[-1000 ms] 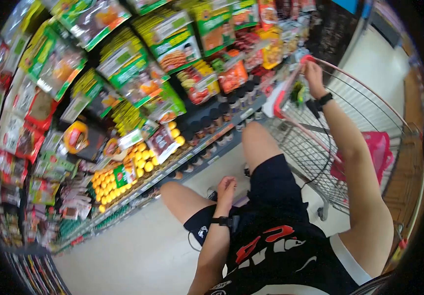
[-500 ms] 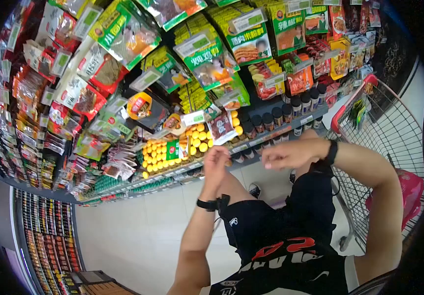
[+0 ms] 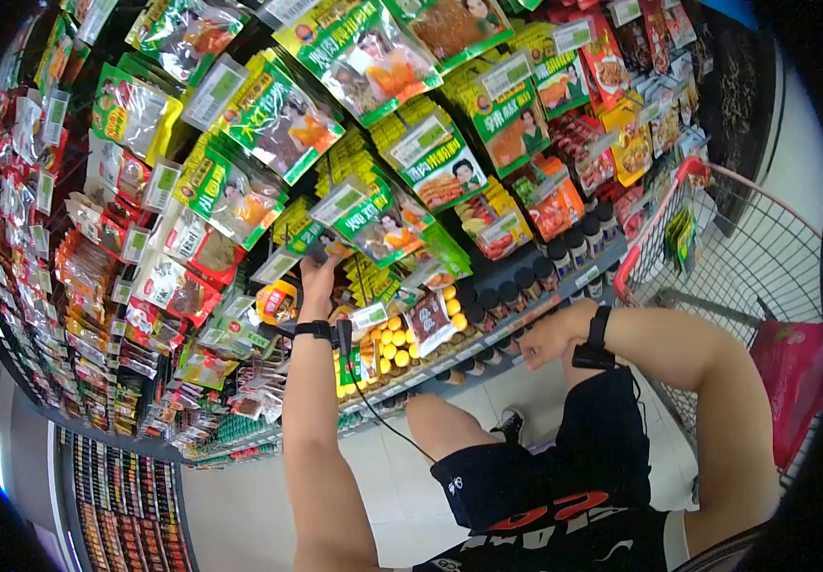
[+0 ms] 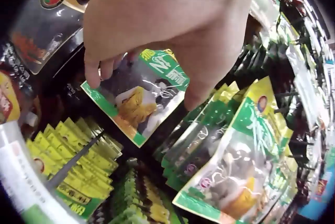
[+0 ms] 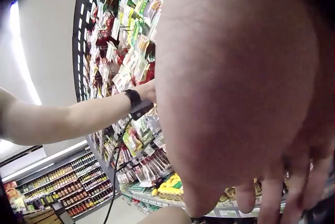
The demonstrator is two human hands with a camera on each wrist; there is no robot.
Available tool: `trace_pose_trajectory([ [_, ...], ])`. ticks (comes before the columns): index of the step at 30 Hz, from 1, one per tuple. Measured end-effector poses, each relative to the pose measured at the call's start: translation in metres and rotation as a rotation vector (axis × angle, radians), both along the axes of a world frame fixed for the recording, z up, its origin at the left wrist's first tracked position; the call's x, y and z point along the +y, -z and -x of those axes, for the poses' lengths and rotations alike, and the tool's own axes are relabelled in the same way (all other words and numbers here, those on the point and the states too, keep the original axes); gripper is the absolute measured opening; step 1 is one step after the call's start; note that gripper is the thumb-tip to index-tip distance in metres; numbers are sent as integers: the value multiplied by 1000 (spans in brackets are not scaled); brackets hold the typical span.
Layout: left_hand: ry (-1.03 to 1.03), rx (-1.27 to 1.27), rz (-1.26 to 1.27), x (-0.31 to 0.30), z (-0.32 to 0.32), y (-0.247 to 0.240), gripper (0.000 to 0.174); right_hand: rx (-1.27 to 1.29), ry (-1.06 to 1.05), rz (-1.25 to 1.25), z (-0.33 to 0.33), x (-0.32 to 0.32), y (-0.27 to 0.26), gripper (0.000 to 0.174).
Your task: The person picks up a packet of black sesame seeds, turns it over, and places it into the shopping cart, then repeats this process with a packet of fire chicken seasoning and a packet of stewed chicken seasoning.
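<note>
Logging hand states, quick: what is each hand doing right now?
Left hand: pinching a hanging green-edged packet.
Right hand: open, fingers relaxed, holding nothing.

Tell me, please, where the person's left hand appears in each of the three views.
Head: left hand left of centre, up at the hanging green packets.
Left wrist: left hand fills the top, fingers over one green packet.
Right wrist: left hand at middle left, past the black wristband, partly hidden by the right hand.
Shared landmark: the hanging green packets.
</note>
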State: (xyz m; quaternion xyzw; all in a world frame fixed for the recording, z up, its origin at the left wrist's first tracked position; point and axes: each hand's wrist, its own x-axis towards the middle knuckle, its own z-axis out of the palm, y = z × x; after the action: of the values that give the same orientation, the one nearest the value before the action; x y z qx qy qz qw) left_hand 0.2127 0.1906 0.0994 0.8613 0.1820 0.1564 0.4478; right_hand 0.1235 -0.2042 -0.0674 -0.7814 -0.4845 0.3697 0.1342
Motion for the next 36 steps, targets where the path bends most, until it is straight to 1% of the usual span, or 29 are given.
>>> trace_pose_trajectory([
  [1,87,33,38,-1,-4,-9,88,4,8,-52,1,0,8,53],
  [2,-15,-46,17,15,-25,7,83,10,17,-103,2,-1,16,50],
  [4,-262,-122,-100,8,-41,14,73,-53,-4,-92,5,-1,11,49],
  [5,-259,-180,-153,5,-45,16,72,-73,-59,-131,4,-1,14,48],
  [7,-257,-294,-264,3,-55,23,70,-60,-38,-74,6,1,12,49],
  [9,-166,-317,-200,18,-68,32,106,-43,-50,-16,2,4,16,50],
  [11,-96,-493,-95,58,-96,60,107,-14,-71,87,-1,9,16,56],
  [13,-290,-429,-404,39,-85,56,113,-25,-76,79,-1,9,15,57],
  [16,-388,-299,-413,17,-67,44,111,-43,-84,16,-2,6,11,57],
  [17,-397,-254,-256,8,-59,36,110,-48,-90,-15,0,6,10,57],
  [18,-404,-211,-100,-15,-44,19,110,-47,-89,-9,-1,8,16,57],
  [20,-356,-183,126,-30,-26,7,107,-45,-92,4,-3,11,31,58],
  [22,-246,-214,264,-27,-14,6,102,-61,-80,30,1,9,21,59],
  [24,-257,-213,282,-11,-15,17,90,-79,-78,56,3,5,11,62],
  [26,-81,-202,478,8,-6,23,87,-97,-84,81,3,2,0,65],
  [27,-230,-159,459,-23,17,0,82,-82,-119,116,4,3,-18,70],
  [30,-250,-159,439,-46,55,-18,75,-92,-90,64,7,-1,-19,74],
  [31,-232,-206,454,-52,65,-20,65,-98,-81,84,8,-1,-19,79],
  [34,-85,-234,454,-26,78,-5,60,-56,-72,64,10,-3,-32,68],
  [35,-40,-256,480,-27,89,-4,47,-57,-62,25,8,-2,-27,62],
  [36,-101,-273,541,-40,101,-11,41,-58,-47,-16,7,-1,-16,56],
])
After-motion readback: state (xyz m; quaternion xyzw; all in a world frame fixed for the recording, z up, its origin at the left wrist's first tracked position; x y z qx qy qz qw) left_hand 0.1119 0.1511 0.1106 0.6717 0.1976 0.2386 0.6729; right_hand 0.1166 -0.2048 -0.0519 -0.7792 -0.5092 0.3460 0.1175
